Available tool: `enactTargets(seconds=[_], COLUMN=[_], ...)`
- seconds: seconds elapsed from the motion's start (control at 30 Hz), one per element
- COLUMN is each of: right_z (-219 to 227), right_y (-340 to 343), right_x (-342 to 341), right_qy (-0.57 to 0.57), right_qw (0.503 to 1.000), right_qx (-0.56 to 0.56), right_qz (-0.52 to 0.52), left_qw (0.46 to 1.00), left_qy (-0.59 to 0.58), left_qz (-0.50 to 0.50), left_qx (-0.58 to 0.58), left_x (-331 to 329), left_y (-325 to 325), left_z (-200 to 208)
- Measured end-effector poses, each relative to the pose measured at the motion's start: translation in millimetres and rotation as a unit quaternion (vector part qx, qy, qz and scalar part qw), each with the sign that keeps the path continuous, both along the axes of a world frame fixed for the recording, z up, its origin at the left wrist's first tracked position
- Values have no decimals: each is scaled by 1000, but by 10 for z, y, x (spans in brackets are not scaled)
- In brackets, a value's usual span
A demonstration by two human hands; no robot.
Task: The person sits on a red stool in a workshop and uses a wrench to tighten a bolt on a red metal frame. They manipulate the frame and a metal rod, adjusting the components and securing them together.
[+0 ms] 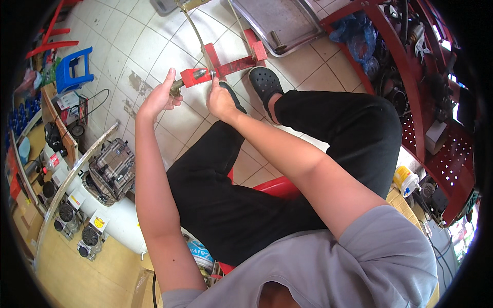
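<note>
On the tiled floor in front of my feet lies a red metal frame (235, 66) with curved pale metal rods rising from it toward the far side. In its left block sits a coil spring (199, 73), and a brass-coloured fitting (176, 88) sticks out from that end. My left hand (160, 96) is open against the fitting, thumb raised and fingers stretched past it. My right hand (223, 100) is closed beside the spring block, index fingertip at a small silvery part (212, 74). Its other fingers are curled under, so what they hold is hidden.
A metal tray (280, 23) with a short cylindrical part (277, 40) lies beyond the frame. A red tool rack (416, 102) stands at the right. To the left are a blue stool (74, 70) and a white compressor tank (118, 220). Black clogs (265, 84) flank the frame's near side.
</note>
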State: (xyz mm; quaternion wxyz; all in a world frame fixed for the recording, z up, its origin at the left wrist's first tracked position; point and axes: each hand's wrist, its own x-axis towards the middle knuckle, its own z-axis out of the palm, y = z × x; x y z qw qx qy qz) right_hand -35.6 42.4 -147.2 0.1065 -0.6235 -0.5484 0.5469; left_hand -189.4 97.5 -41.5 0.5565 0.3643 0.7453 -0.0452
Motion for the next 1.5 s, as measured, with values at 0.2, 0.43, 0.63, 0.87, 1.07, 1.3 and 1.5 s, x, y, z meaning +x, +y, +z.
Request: enactTargets(seconds=[0.2, 0.43, 0.63, 0.87, 1.07, 1.3, 1.5], right_z=[49, -107, -65, -618, -507, -288, -358], right_y=[14, -76, -133, -81, 15, 119, 130], right_x=[-46, -68, -21, 81, 103, 172, 56], right_qy=[-5, -14, -22, 153, 192, 254, 128], right_qw=[999, 999, 989, 964, 956, 915, 979], right_qx=[-25, -23, -39, -17, -94, -253, -102], right_qz=[-24, -40, -141, -218, -202, -186, -125], left_qw=[1000, 1000, 1000, 1000, 1000, 1000, 1000], left_qy=[1, 0, -3, 4, 3, 6, 10], left_qz=[19, 12, 12, 3, 3, 10, 9], left_qx=[4, 2, 3, 9, 11, 4, 3], left_x=[51, 17, -25, 17, -10, -25, -7], left_y=[-12, 3, -39, 0, -23, -16, 3], left_z=[54, 14, -2, 14, -17, -44, -35])
